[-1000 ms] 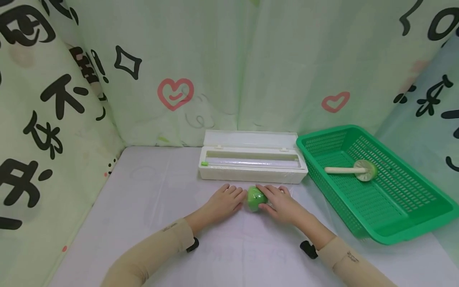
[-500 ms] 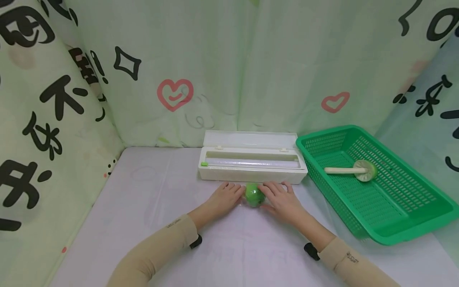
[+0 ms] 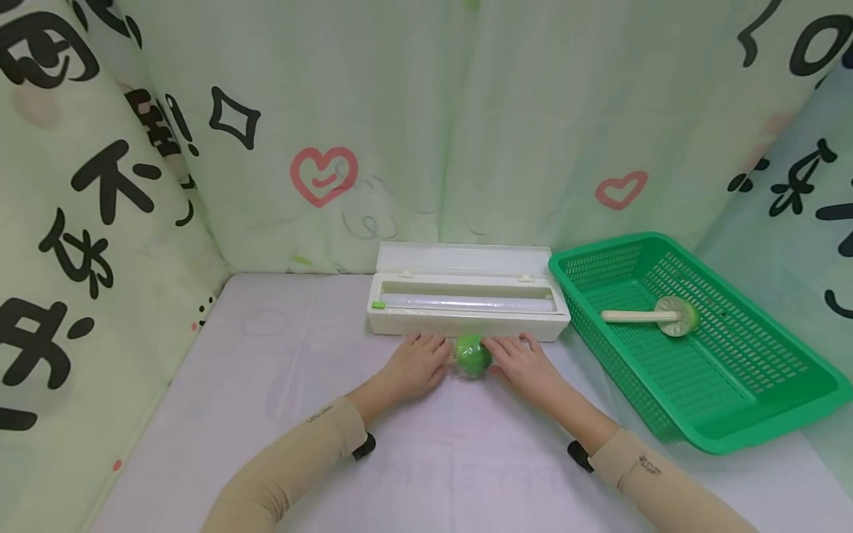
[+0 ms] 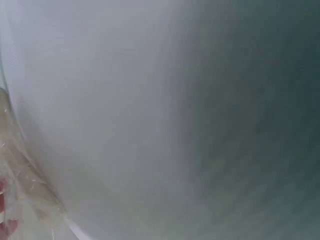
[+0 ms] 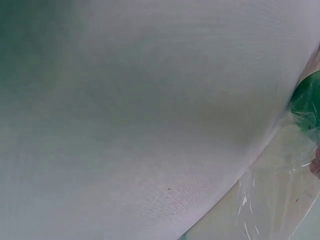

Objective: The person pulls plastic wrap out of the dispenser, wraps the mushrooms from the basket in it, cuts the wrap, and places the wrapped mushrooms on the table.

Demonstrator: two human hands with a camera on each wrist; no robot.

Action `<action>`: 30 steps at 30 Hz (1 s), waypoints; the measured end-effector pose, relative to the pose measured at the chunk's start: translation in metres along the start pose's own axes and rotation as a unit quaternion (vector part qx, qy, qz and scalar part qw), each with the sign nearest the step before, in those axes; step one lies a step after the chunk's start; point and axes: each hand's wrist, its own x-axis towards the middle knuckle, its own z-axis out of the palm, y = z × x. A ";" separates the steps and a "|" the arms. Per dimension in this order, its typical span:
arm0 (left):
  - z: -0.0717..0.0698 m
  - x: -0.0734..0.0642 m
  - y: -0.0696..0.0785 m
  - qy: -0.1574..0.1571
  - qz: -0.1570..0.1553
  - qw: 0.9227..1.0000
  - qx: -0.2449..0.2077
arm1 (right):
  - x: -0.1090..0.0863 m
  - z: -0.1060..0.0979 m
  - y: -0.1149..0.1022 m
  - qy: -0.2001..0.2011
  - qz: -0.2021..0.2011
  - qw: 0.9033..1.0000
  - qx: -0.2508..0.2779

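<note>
Nearest: both arms reach across the table (image 3: 453, 466), sleeves long. Left hand (image 3: 418, 364) sits at the left of the green ball (image 3: 472, 357), fingers bent together; whether they pinch anything, cannot tell. Right hand (image 3: 523, 366) at the ball's right, fingertips seemingly touching it; firm hold or light contact, cannot tell.

Ball lies on the table between the hands, just before the white box (image 3: 468, 323). Clear film (image 5: 265, 200), creased, about the ball and fingers in the wrist views. Risks, in my judgement: the round shape could roll if one side lets go; film may cling to fingers or itself and bunch, or tear if both sides pull unevenly.

Beyond: box lid up, film roll (image 3: 466, 301) inside. Fingertips near the box front; a forward push would probably nudge it.

To the right: green basket (image 3: 620, 363), a wooden-handled stick (image 3: 637, 316) inside, well apart; little hazard.
</note>
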 end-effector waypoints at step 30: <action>-0.002 -0.001 -0.005 -0.006 -0.009 1.000 -0.007 | 0.006 0.004 0.011 -0.052 0.029 0.996 0.069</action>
